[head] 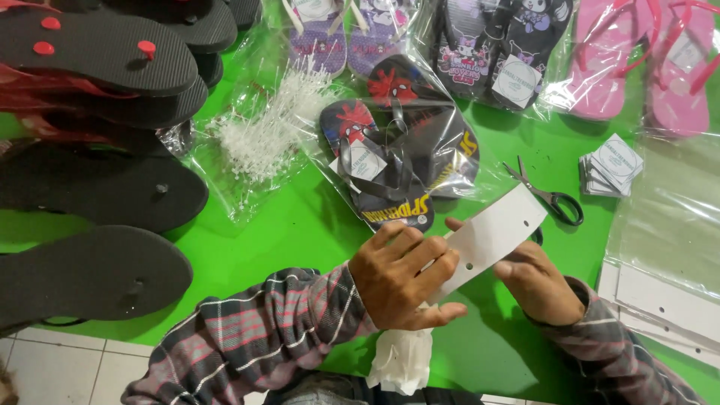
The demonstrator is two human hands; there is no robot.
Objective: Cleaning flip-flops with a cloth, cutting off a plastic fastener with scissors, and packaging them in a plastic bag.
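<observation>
Both hands' grip (pixel 405 274) around card strip (pixel 491 236)

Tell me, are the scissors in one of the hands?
No, the scissors lie on the green table, while both hands hold a white card.

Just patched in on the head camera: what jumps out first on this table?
The bright green table itself, and at its near edge the left hand and right hand holding a white punched card strip between them. Just beyond lies a bagged dark pair of flip-flops, with a stack of black soles at left and pink flip-flops at far right.
</observation>
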